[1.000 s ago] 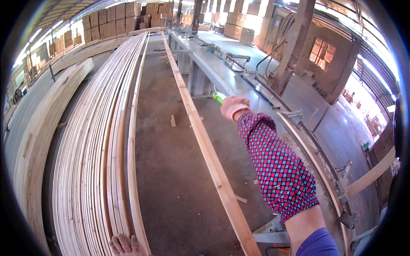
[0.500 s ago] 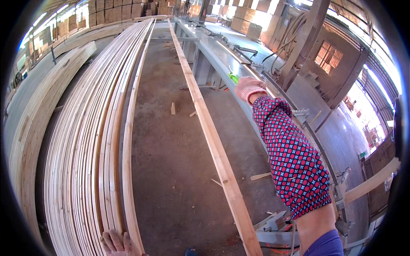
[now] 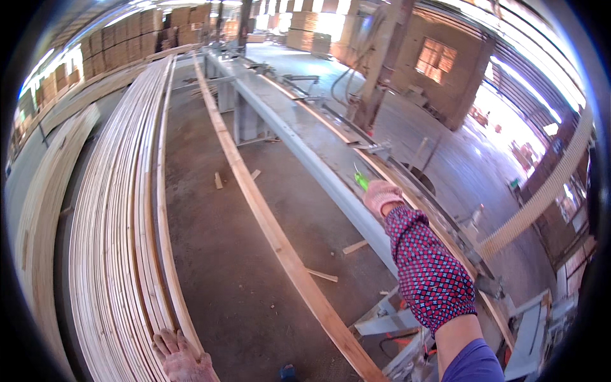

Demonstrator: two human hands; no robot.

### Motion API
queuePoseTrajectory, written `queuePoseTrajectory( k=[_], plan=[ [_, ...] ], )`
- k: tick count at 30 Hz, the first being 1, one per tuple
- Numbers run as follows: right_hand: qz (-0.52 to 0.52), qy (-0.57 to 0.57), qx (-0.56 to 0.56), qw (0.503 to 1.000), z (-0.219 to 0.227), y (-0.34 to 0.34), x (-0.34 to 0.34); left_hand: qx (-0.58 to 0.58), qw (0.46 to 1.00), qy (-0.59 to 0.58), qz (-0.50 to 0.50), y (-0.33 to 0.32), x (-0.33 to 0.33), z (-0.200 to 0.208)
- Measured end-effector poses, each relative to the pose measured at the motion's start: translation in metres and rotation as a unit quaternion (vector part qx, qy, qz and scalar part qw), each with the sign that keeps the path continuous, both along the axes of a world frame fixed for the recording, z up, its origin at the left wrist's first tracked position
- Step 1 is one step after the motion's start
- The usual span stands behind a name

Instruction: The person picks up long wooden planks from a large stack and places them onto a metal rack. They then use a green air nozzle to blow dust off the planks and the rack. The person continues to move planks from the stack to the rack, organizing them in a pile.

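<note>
My right hand [image 3: 380, 194] wears a pink glove with a red-and-blue patterned sleeve and is closed around a small green tool [image 3: 361, 180], held over the long grey metal bench [image 3: 299, 137]. My left hand [image 3: 180, 358] is bare and lies flat, fingers spread, on the near end of a stack of long thin wooden strips [image 3: 121, 210] at the bottom edge. A single long wooden plank [image 3: 267, 223] runs along the floor between the stack and the bench.
A second pile of strips [image 3: 44, 210] lies further left. Small wood offcuts [image 3: 217, 180] lie on the concrete floor. Stacked timber blocks [image 3: 127, 32] stand at the far end. A thick post [image 3: 382, 63] rises right of the bench.
The view has swung left and down. My right hand with the green tool sits lower and further right in the picture. My left hand stays on the strip stack.
</note>
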State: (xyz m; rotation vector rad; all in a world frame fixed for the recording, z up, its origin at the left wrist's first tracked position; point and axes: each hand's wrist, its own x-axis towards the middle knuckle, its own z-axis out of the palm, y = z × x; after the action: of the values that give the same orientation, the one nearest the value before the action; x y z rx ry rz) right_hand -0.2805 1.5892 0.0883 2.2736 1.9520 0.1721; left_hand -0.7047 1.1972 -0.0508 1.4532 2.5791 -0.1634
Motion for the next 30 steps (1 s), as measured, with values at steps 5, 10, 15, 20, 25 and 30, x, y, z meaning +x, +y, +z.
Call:
queuePoseTrajectory(
  k=[5, 10, 15, 20, 25, 30],
  plan=[
    [-0.078, 0.000, -0.019, 0.997, -0.017, -0.138, 0.129, -0.029, 0.999, -0.013, 0.008, 0.008, 0.037, 0.041],
    [-0.136, 0.011, -0.011, 0.991, -0.032, -0.296, 0.201, -0.066, 0.996, 0.039, 0.034, -0.035, 0.058, 0.039],
    [-0.108, 0.040, -0.049, 0.992, -0.032, -0.451, 0.217, -0.043, 0.998, 0.051, 0.021, -0.109, 0.103, 0.042],
    [-0.137, 0.036, -0.091, 0.986, -0.045, -0.561, 0.239, -0.021, 0.994, 0.107, 0.001, -0.193, 0.108, -0.009],
    [-0.265, 0.059, -0.001, 0.962, -0.042, -0.661, 0.300, -0.037, 0.993, 0.109, -0.035, -0.214, 0.118, -0.002],
    [-0.357, 0.078, -0.009, 0.931, -0.032, -0.788, 0.290, -0.012, 0.995, 0.090, -0.050, -0.210, 0.135, 0.020]
  ],
)
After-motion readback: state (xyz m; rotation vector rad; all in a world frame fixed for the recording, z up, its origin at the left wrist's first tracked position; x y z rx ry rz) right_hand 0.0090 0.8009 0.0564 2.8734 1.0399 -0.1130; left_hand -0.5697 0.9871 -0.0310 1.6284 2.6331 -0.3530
